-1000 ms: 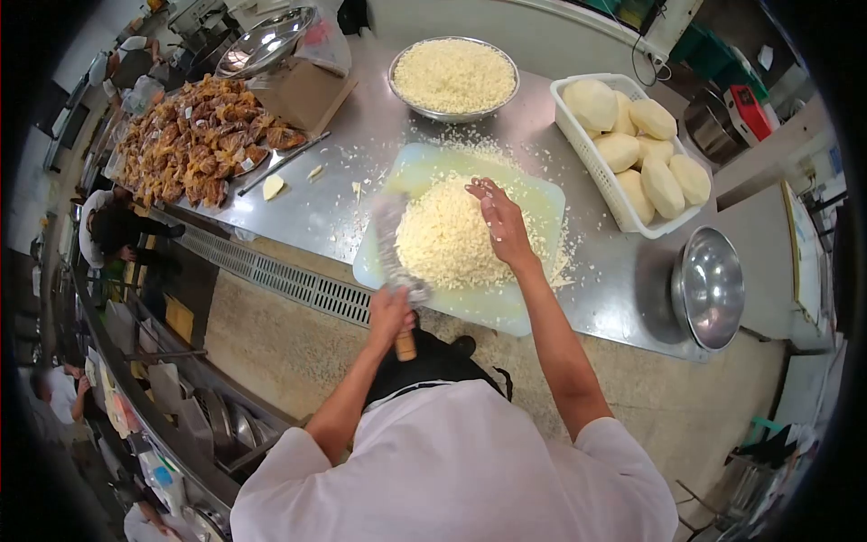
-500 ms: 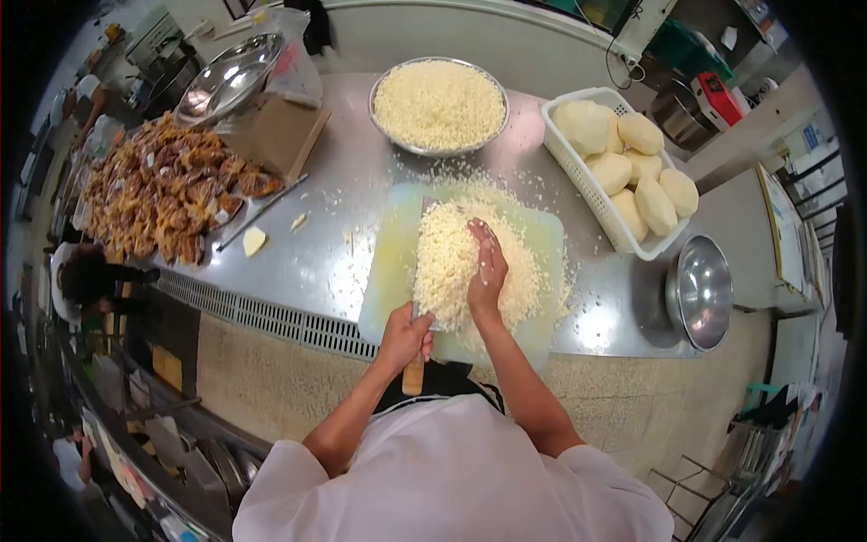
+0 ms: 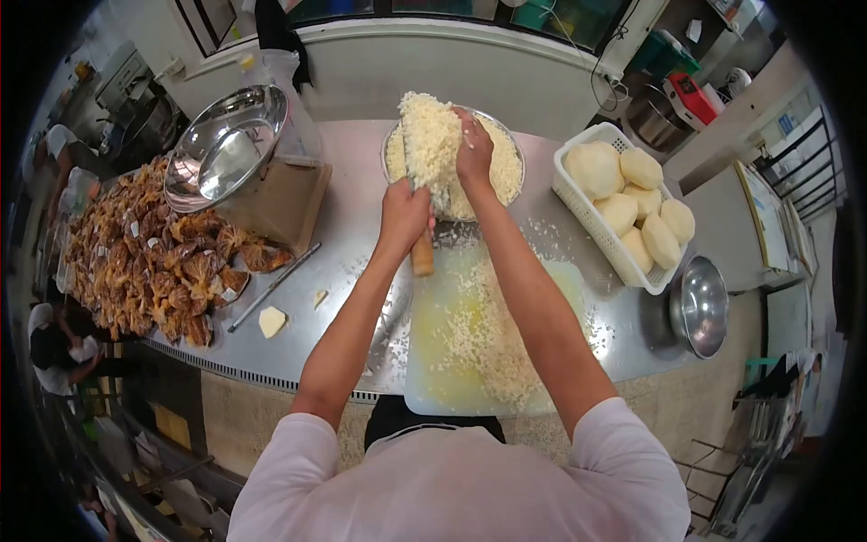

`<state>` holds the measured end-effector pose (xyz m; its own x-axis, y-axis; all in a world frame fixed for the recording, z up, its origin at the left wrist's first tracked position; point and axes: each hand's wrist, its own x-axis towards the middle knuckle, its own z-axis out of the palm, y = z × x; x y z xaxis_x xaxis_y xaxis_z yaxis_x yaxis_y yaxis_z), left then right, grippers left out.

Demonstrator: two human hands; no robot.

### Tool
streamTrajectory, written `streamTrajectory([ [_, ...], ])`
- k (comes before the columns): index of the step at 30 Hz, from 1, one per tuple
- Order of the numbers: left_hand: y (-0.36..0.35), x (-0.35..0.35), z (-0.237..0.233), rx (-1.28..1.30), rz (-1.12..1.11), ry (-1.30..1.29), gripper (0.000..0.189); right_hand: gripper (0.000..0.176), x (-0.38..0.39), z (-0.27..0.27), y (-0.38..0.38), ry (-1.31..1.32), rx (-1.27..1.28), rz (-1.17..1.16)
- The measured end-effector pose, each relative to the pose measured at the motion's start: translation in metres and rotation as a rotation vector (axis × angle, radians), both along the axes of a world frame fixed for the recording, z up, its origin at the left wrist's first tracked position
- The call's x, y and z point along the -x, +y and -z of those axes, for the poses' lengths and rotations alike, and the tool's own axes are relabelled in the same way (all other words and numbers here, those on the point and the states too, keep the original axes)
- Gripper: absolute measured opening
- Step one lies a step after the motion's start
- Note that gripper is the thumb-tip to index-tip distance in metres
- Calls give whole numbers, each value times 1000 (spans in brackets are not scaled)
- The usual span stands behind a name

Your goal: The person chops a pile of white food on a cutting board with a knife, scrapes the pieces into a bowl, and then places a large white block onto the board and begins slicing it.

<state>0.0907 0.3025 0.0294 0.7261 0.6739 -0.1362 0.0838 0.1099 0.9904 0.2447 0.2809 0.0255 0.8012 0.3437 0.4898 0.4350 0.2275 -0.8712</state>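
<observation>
My left hand (image 3: 405, 215) is wrapped round the knife (image 3: 423, 254), whose wooden handle points toward me. A heap of chopped pale pieces (image 3: 432, 135) rides on the blade, over the metal bowl (image 3: 516, 191) filled with the same pieces. Against the heap's right side rests my right hand (image 3: 474, 144), its fingers pressed together on the pieces. Below lies the cutting board (image 3: 433, 375), with more chopped pieces (image 3: 497, 352) spread on its right part.
A white basket (image 3: 587, 217) of peeled whole pieces stands right, beside an empty metal bowl (image 3: 700, 307). At left are a brown pile (image 3: 153, 253), a tilted steel bowl (image 3: 226, 149), a cardboard box (image 3: 275, 203) and a metal rod (image 3: 275, 287). People are at far left.
Both hands have moved forward from the board to above the full bowl, carrying the knife and a heap of chopped pieces. Fewer pieces lie on the board. The view has shifted.
</observation>
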Motion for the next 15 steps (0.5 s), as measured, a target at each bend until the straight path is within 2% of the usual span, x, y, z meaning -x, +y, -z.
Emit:
streamTrajectory([
  [2,19,-26,5,-38,-47,31,14,47,-17,2,10,39,258,55],
  [3,26,-36,7,-213,-43,146,17,48,-22,0,9,73,337,58],
  [4,33,-45,12,-387,-40,263,21,48,-22,-5,4,71,338,59],
  [5,39,-53,16,-385,-38,263,21,48,-20,-8,-4,48,365,90],
  [6,45,-61,24,-527,-36,329,23,48,-16,-10,-13,26,392,120],
  [7,49,-65,21,-671,-35,394,26,46,-14,-6,-23,-21,322,115],
  [10,58,-64,-12,-634,89,471,29,43,3,7,-74,-122,185,130],
  [12,55,-60,-27,-617,95,519,29,39,17,17,-122,-62,178,122],
  [14,50,-54,-31,-807,-118,428,25,42,25,41,-181,-77,190,153],
  [15,44,-46,-38,-812,-112,431,25,43,32,52,-214,-28,174,138],
])
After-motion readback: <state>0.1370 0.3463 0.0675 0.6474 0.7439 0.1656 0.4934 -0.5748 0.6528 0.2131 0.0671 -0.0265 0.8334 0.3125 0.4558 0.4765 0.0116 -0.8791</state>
